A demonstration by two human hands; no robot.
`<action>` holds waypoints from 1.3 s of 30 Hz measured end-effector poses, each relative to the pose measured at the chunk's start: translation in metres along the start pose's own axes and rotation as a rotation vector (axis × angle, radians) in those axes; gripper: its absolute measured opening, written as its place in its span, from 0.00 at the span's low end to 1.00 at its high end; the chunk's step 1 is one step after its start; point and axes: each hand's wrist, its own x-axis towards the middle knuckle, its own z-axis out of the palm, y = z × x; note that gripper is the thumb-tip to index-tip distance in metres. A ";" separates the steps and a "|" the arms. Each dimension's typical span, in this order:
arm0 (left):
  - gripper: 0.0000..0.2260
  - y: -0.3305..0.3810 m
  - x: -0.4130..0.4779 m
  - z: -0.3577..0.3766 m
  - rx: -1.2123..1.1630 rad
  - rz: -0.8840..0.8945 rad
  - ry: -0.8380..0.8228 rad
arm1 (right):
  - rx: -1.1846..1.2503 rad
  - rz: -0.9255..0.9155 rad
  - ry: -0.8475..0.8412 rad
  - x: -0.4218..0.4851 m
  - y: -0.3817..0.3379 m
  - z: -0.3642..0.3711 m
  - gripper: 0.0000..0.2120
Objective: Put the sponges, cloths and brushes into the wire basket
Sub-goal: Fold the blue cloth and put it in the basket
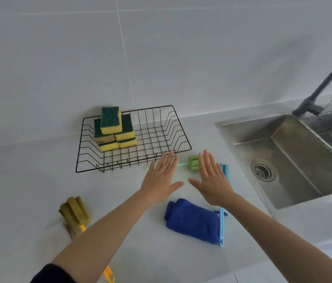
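**Sponges (114, 129) in the wire basket (153, 137); cloth and brushes out on the counter (120, 242)**

Fingers (169, 162) of the left hand (159, 180) lie straight and close together, palm down, holding nothing. Their tips overlap the basket's front rim and the thin handle of a green brush (193, 162) at mid-frame. The right hand (212, 180) is flat in the same way, thumb out to the side, and it too holds nothing. Whether either palm touches the counter cannot be told.

The green brush's head shows between the two hands, just in front of the basket's front right corner. A light blue brush (221, 225) runs beneath the right hand. Its head is just right of the fingertips, and its handle comes out below the wrist along the right edge of a folded blue cloth (189, 219), lower centre.

At lower left an olive brush (74, 211) with an orange handle is partly hidden by the left forearm, which ends in a black sleeve (53, 274).

The green-and-yellow sponges are piled in the basket's left rear part, left of centre. A steel sink (283, 156) fills the right side under a dark faucet (324, 84).
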 end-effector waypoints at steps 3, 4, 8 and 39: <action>0.34 0.011 0.002 0.019 0.000 0.048 -0.102 | 0.011 0.061 -0.045 -0.013 0.012 0.018 0.41; 0.34 0.014 0.002 0.024 0.005 0.062 -0.136 | 0.013 0.074 -0.065 -0.017 0.016 0.025 0.40; 0.32 0.021 0.002 0.043 0.037 0.108 -0.252 | 0.001 0.107 -0.150 -0.033 0.025 0.049 0.43; 0.07 -0.006 0.014 0.014 -0.441 -0.063 -0.558 | 0.405 0.094 -0.366 -0.010 0.017 0.026 0.15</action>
